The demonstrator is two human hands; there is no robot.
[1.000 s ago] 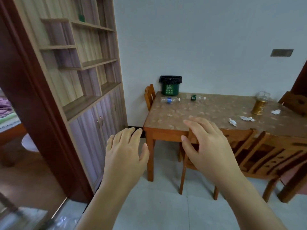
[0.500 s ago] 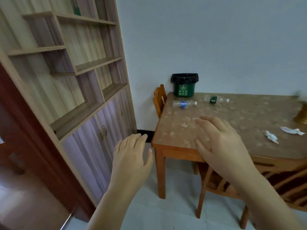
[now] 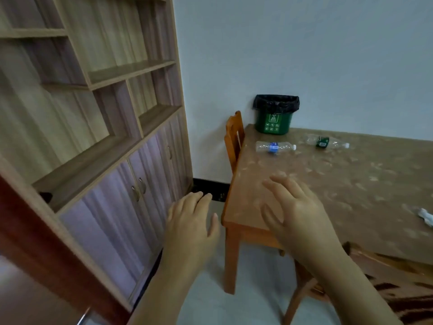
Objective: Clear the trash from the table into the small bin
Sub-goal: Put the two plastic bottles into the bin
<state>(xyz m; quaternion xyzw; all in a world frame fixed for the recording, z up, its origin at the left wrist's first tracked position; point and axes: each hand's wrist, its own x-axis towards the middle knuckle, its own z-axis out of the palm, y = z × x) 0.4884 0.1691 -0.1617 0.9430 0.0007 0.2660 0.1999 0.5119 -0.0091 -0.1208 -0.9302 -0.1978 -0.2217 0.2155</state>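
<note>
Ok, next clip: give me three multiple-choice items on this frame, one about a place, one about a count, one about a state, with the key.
1. Where does the small green bin stand?
A. on the floor by the cabinet
B. on the table's far corner by the wall
C. on the chair seat

2. How many plastic bottles lie on the table?
A. one
B. two
C. four

3. What are the hands doing?
A. both open and empty
B. the right grips a bottle
C. the left holds a tissue

Key: 1 B, the bin sits on the tabletop near the wall. 2 B, a blue-labelled bottle and a green-labelled bottle lie on their sides. 3 A, the left hand and right hand show spread fingers with nothing in them.
</note>
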